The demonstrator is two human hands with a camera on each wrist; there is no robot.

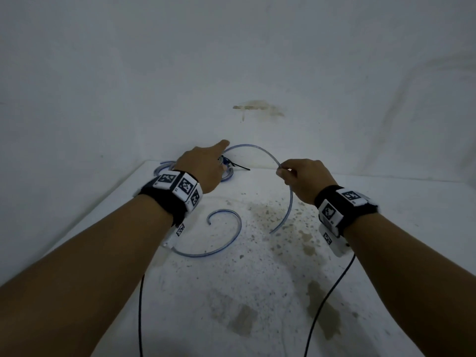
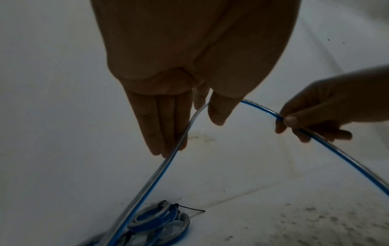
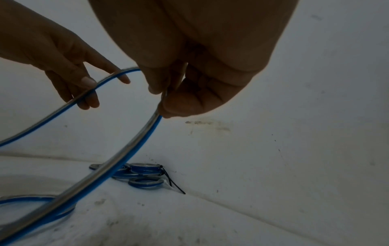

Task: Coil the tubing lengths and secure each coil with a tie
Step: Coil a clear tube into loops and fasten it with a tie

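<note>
The clear blue-striped plastic tubing (image 1: pixel 262 152) is arched left to right, pinched in the right hand (image 1: pixel 306 180) grip; the left hand (image 1: pixel 203 167) thumb-to-finger pinch is revealed only in the wrist views. Tied coils (image 3: pixel 145 174) are seen beneath on the white tabletop (image 1: pixel 231 292).

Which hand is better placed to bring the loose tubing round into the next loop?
Probably the right hand: it pinches the clear blue-striped tubing with free length trailing below it. The left hand holds the tubing between thumb and straight fingers, acting as anchor.

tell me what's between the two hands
An arc of tubing spans the gap from the left hand to the right hand, lifted off the table; clearest in the head view.
</note>
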